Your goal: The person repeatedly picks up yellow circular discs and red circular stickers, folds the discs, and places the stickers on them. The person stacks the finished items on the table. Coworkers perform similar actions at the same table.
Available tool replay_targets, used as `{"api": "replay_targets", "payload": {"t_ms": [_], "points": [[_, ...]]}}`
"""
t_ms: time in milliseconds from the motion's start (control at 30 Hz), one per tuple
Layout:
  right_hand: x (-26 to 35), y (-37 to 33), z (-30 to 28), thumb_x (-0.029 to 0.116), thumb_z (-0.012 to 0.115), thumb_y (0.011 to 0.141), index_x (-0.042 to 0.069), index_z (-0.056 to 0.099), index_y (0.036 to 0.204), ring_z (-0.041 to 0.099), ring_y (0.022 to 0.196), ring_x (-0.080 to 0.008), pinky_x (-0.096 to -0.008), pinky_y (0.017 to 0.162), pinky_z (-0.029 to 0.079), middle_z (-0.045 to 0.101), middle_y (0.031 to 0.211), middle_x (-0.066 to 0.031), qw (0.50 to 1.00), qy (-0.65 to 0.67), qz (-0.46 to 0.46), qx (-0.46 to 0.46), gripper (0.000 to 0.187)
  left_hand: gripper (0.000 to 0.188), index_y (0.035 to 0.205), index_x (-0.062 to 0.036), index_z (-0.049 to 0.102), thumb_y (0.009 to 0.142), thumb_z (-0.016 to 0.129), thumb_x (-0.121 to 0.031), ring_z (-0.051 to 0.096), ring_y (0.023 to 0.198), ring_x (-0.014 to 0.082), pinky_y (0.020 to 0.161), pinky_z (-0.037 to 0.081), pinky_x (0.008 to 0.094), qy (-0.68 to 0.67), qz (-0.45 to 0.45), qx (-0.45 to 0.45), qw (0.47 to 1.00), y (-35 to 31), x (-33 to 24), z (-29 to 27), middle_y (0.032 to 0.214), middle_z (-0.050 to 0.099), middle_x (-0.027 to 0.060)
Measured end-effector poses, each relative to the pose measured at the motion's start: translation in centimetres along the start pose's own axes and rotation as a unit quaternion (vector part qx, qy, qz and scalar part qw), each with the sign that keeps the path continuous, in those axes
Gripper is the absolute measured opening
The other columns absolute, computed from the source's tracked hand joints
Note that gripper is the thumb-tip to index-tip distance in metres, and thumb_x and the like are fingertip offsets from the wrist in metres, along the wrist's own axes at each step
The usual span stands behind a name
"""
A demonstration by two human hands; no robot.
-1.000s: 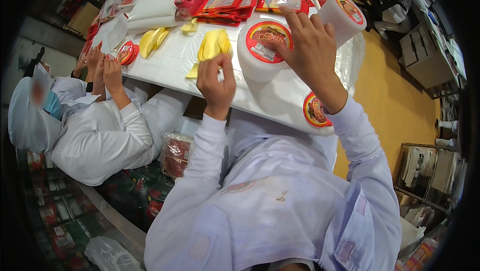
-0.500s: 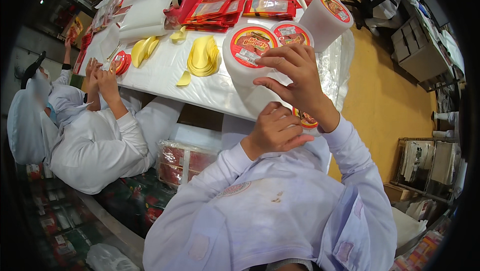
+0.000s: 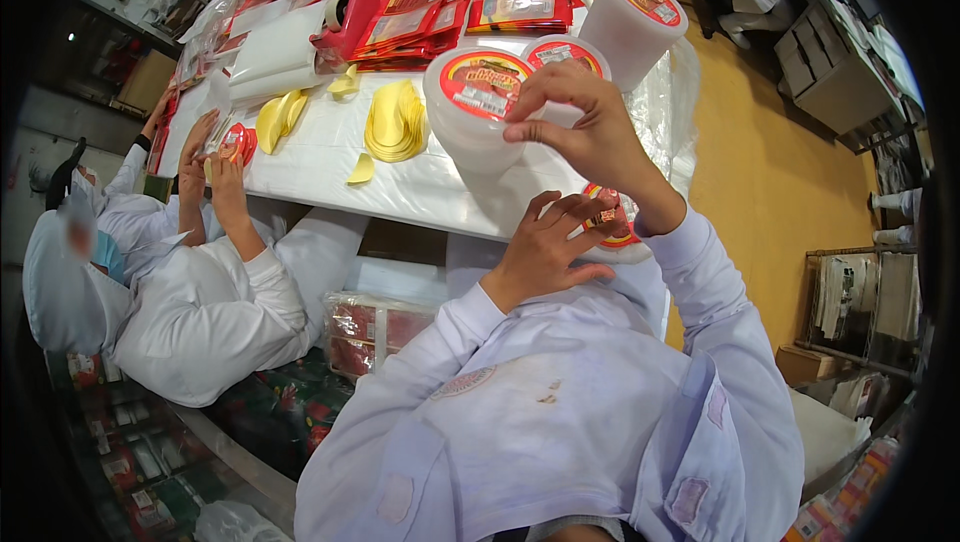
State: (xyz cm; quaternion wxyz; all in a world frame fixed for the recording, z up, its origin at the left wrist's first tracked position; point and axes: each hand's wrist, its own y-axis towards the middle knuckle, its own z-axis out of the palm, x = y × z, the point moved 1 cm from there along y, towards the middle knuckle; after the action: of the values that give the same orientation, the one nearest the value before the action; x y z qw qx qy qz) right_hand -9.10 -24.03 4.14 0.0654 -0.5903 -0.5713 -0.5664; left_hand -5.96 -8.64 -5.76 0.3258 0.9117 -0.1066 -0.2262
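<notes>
My right hand (image 3: 588, 122) is raised, its thumb and index fingertips almost together in a pinch. They are at the right edge of a translucent white tub (image 3: 482, 92) with a round red-and-yellow label on its top. Anything between the fingertips is too small to make out. My left hand (image 3: 552, 242) has its fingers spread, against or just over a labelled tub (image 3: 625, 217) close to my body. That tub is partly hidden by both hands. Behind my right hand stands another tub (image 3: 568, 48), with a taller, tilted-looking one (image 3: 635, 37) beyond it.
Yellow oval sheets (image 3: 394, 122) lie stacked on the white-covered table (image 3: 330, 157). Red printed pouches (image 3: 415, 17) are piled farther back, near a red tape dispenser (image 3: 352, 17) and a white roll (image 3: 270, 67). A co-worker (image 3: 215, 312) sits at left, handling round red labels (image 3: 238, 142).
My right thumb and index finger have come closer together. My left fingers have spread, and more of the near tub's label shows. The co-worker's hands have moved slightly apart.
</notes>
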Motion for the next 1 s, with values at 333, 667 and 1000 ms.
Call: {"api": "replay_targets", "payload": {"t_ms": [333,667,1000], "points": [[-6.6,-2.8,-4.6,0.019,0.081,0.082,0.015,0.07,0.095,0.064,0.113,-0.0222,-0.0426,0.103,0.039,0.074,0.116,0.002,0.94,-0.334,-0.032,-0.053,0.018,0.041,0.117,-0.0221,0.073,0.077,0.083,-0.032,0.064,0.116,0.0198,0.112,0.037,0.0519,-0.028,-0.023,0.061,0.997,-1.0,0.5,2.1,0.118,0.07,-0.002],[-6.1,-4.2,-4.0,0.031,0.082,0.083,0.017,0.07,0.108,0.065,0.112,-0.0181,-0.043,0.102,0.039,0.072,0.118,0.0035,0.941,-0.337,-0.035,-0.018,0.03,0.03,0.116,-0.011,0.074,0.087,0.078,-0.015,0.069,0.096,0.0237,0.099,0.049,0.0411,-0.024,-0.016,-0.022,0.999,-0.8,1.6,-1.1,0.104,0.073,0.0042],[4.3,-6.6,-1.1,0.006,0.082,0.082,0.006,0.077,0.097,0.065,0.074,-0.0122,-0.0256,0.057,0.047,0.072,0.093,-0.0033,0.992,-0.002,0.036,-0.123,0.016,0.024,0.113,-0.006,0.063,0.103,0.067,-0.028,0.064,0.099,0.0128,0.089,0.051,0.0285,-0.608,-0.357,-0.26,0.659,4.5,-1.1,-6.9,0.106,0.067,0.0023]]}}
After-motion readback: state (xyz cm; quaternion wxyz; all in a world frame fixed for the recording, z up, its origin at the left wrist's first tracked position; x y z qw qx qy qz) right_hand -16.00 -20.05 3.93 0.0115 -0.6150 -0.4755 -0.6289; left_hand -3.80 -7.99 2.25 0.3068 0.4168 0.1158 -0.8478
